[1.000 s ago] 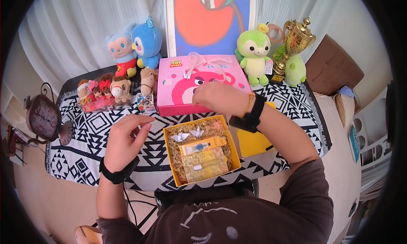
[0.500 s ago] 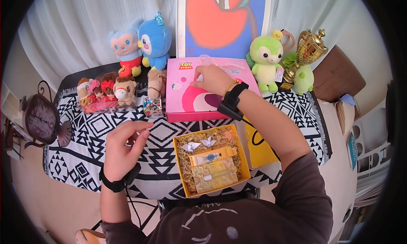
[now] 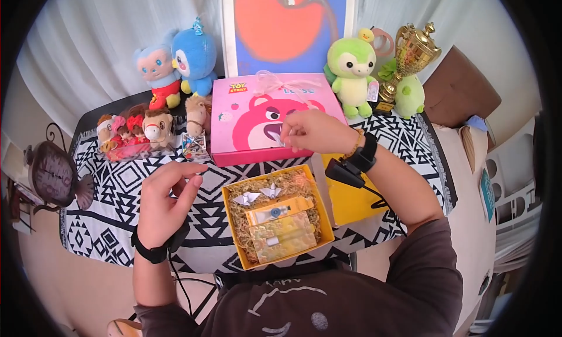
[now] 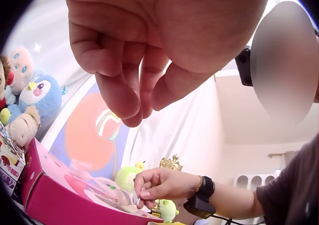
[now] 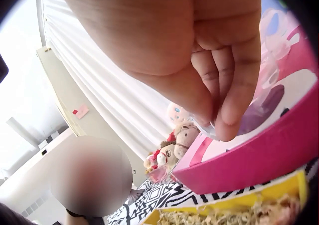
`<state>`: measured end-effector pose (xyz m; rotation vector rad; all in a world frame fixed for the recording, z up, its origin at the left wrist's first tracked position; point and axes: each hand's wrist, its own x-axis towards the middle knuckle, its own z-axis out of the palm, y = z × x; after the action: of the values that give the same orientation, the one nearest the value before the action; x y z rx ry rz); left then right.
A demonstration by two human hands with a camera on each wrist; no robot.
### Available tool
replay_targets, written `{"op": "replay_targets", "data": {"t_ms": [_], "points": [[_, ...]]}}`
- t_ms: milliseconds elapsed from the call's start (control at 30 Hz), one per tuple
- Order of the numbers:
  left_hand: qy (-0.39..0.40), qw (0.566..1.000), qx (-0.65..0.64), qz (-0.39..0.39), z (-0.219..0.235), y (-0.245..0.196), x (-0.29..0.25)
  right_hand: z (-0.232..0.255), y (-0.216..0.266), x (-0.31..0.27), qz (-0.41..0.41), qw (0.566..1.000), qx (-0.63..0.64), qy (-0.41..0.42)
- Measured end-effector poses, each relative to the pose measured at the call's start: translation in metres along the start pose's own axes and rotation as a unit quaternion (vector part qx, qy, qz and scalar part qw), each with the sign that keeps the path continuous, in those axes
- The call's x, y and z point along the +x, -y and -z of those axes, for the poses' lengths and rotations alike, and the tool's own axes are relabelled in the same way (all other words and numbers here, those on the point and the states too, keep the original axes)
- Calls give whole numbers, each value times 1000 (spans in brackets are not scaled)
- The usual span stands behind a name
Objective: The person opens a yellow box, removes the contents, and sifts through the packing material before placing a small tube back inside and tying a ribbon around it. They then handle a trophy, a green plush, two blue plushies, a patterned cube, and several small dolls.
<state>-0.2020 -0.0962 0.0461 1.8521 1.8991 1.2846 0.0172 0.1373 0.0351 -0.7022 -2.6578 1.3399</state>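
My right hand (image 3: 305, 132) pinches a small white folded-paper crane (image 3: 276, 137) between thumb and fingertips, over the front of the pink gift box (image 3: 237, 152). In the right wrist view the fingers mostly cover the crane. My left hand (image 3: 167, 199) is raised left of the yellow box (image 3: 288, 259), fingers loosely bent, holding nothing. Inside that box, on shredded paper, lie two white paper cranes (image 3: 271, 190), a yellow-and-white tube (image 3: 280, 211) and a patterned yellow packet (image 3: 287, 248) with a white-capped clear tube across it.
A yellow sheet or lid (image 3: 351, 196) lies beneath my right forearm. Plush toys stand at the back, among them a blue bird (image 3: 195, 59) and a green one (image 3: 351, 73) beside a gold trophy (image 3: 413, 59). Small dolls (image 3: 134, 135) sit at the left, near a metal fish-shaped clock (image 3: 54, 173).
My right hand went to the crane on the pink box's lid, then came back toward the box's front with the crane pinched. My left hand has stayed nearly still.
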Motion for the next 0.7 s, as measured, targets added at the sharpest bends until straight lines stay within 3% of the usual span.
{"op": "replay_targets", "data": {"t_ms": [300, 500, 567, 700], "points": [[19, 1000, 9, -2, -10, -23, -7, -10, -21, -41, 93, 988, -94, 79], [8, 999, 31, -4, -6, -32, -13, -24, -14, -41, 14, 997, -23, 78], [9, 999, 35, 3, -6, -32, -15, -30, -14, -39, -40, 995, -58, 77], [7, 999, 37, 1, -6, -33, -17, -43, -14, -38, -64, 992, -85, 62]]}}
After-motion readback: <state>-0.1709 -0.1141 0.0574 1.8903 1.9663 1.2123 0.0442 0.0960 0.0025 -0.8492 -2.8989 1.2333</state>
